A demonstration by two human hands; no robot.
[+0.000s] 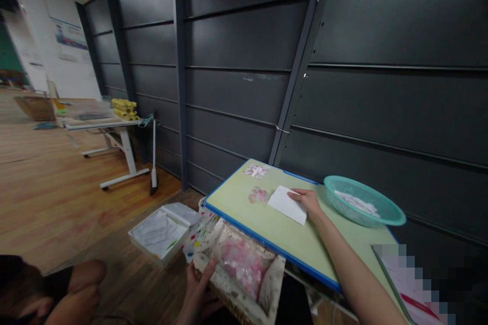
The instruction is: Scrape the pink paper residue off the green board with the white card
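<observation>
My right hand [309,202] reaches across the green table [244,208] and lies with its fingers stretched flat on the edge of a white sheet of paper [286,204]. Below the table's blue front edge, my left hand [200,292] grips the near rim of a cloth-lined basket [272,284], thumb on top. Inside the basket lies a clear bag of pink pieces [242,264].
A teal plastic basket [385,213] with white pieces stands at the table's right. Small white [256,170] and pink [259,194] piles lie beyond the paper. A white open box [163,231] sits on the wooden floor. Another person [49,289] crouches at bottom left. Dark metal panels [343,86] back the table.
</observation>
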